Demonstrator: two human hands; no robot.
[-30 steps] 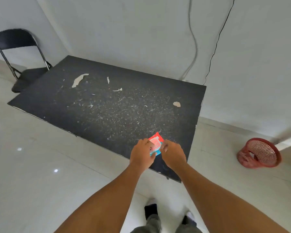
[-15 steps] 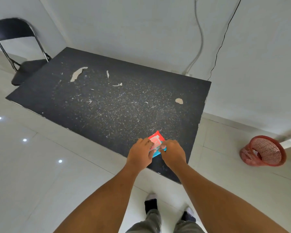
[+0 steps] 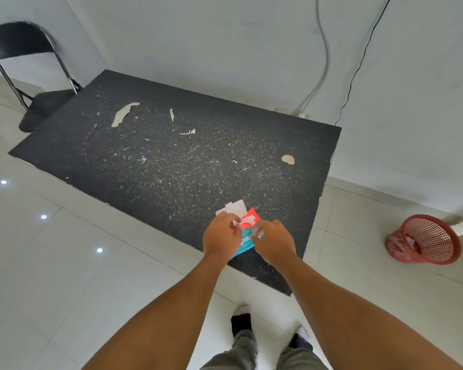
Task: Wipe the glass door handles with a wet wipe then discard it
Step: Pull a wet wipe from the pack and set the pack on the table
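A red and blue wet wipe pack (image 3: 247,233) lies near the front right corner of the black table (image 3: 171,161). Its white flap (image 3: 233,208) is lifted open and points away from me. My left hand (image 3: 221,236) pinches the flap and rests on the pack's left side. My right hand (image 3: 274,241) holds the pack's right edge with its fingertips. No wipe can be seen out of the pack. The glass door and its handles are out of view.
A red mesh waste basket (image 3: 425,240) lies tipped on the tiled floor to the right. A black folding chair (image 3: 30,76) stands at the table's far left. Cables (image 3: 324,62) hang down the white wall behind. The tabletop is scratched with peeled patches.
The pack's white flap was shut before and is now peeled open and lifted by my left hand. Both hands stay on the pack at the same spot.
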